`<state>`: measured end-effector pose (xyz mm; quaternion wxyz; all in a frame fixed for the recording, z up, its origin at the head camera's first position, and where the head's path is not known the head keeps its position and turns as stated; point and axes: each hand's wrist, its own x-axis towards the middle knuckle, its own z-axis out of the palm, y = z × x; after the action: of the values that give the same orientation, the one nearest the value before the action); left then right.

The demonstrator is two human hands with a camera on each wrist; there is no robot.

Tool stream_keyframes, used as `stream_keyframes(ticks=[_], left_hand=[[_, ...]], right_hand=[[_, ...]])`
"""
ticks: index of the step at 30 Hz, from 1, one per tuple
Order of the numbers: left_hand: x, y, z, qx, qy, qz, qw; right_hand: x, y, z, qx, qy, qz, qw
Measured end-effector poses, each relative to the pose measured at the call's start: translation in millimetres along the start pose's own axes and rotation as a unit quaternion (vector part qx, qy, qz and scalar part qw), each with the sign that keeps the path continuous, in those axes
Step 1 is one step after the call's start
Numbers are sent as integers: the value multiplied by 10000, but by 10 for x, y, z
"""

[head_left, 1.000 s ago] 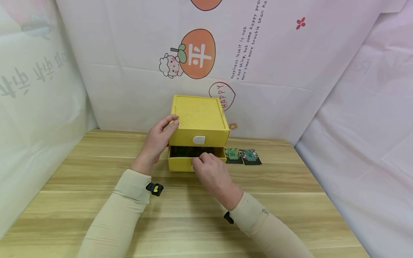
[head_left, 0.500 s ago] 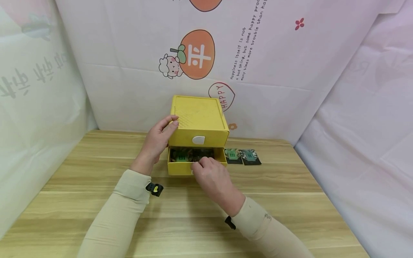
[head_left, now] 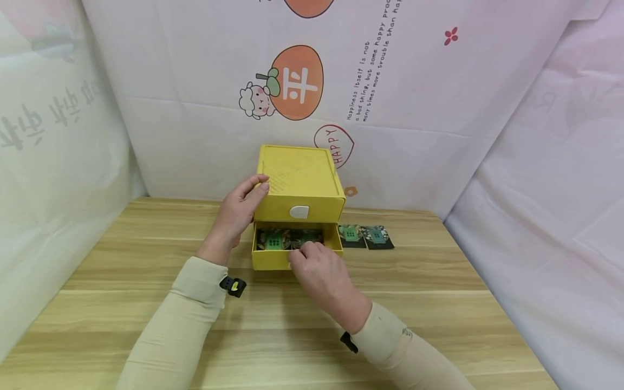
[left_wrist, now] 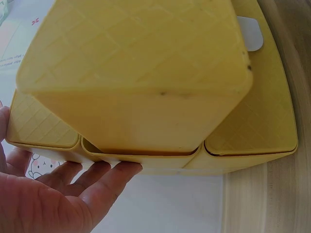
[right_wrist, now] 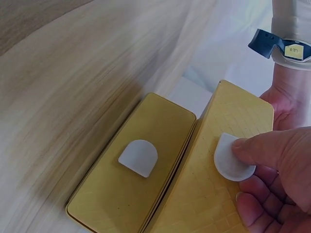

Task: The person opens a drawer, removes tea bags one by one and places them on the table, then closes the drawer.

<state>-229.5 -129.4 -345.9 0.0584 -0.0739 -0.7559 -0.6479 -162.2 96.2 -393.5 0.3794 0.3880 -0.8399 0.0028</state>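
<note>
A yellow drawer cabinet (head_left: 299, 170) stands at the back of the table, its middle drawer (head_left: 269, 261) pulled out under the top drawer. Dark packets (head_left: 274, 241) with green labels lie inside; the right hand partly hides them. Touching the cabinet's left side and upper edge is my left hand (head_left: 236, 211), fingers extended along the side wall in the left wrist view (left_wrist: 63, 194). My right hand (head_left: 324, 279) pinches the middle drawer's white handle (right_wrist: 231, 158) between thumb and fingers. The bottom drawer (right_wrist: 133, 189), with its own white handle, is shut in the right wrist view.
Two dark packets (head_left: 376, 237) with green labels lie on the wooden table (head_left: 283, 336) just right of the cabinet. A printed white cloth (head_left: 404, 162) hangs close behind it. White sheets (head_left: 551, 189) border both sides of the table.
My right hand has drawn the middle drawer further out toward me, exposing more of the packets in it. The left hand has stayed at the cabinet's left side.
</note>
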Motion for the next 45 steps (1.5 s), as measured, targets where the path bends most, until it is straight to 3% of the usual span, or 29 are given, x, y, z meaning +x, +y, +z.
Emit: stream_keyframes(ticks=[15,28,45], left_hand=[[0,-3,5,-1,34,71,10000],[1,-4,1,8,39,72,10000],[2,0,3,-67,34,52,10000]], right_hand=[[-36,-52,-58,89,-57,-45,9999],[-63,-110,-95,-75,265,-160,9995],[-140,-206,-197,57,70,-103,9999]])
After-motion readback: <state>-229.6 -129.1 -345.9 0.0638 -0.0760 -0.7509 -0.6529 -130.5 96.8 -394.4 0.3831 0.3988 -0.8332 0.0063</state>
